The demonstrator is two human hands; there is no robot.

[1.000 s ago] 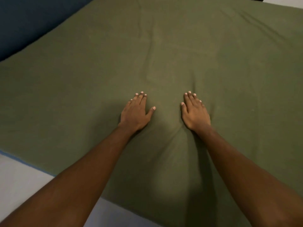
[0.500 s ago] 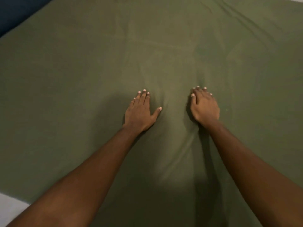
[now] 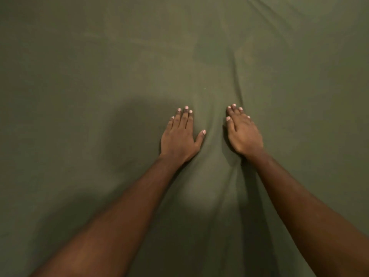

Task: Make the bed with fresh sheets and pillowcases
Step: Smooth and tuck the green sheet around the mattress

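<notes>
1. Olive-green cloth, matte and plain, fills the whole view: the sheet (image 3: 95,72) lies spread flat beneath both arms, from the near edge to the far edge.
2. Nearest: two bare forearms enter from the bottom corners, the left forearm (image 3: 111,212) and the right forearm (image 3: 303,198), converging toward mid-frame. The sheet between them shows soft lengthwise folds and a paler lit patch (image 3: 199,202).
3. Mid-frame: the left hand (image 3: 179,136) lies palm down on the sheet, fingers straight and together, thumb spread toward the other hand. It presses flat and holds nothing.
4. The right hand (image 3: 243,134) lies just beside it, a narrow strip of cloth between them. It is palm down, fingers extended with a slight bend, tips touching the sheet. Nothing is gripped.
5. The cloth between the hands rises in a shallow ridge.
6. Left of the left hand, a broad dark shadow (image 3: 135,136) lies on the cloth.
7. Farther: a long crease (image 3: 236,76) runs from the right fingertips toward the top. Fine wrinkles (image 3: 279,15) fan across the top right. The far left stretch lies smooth.
</notes>
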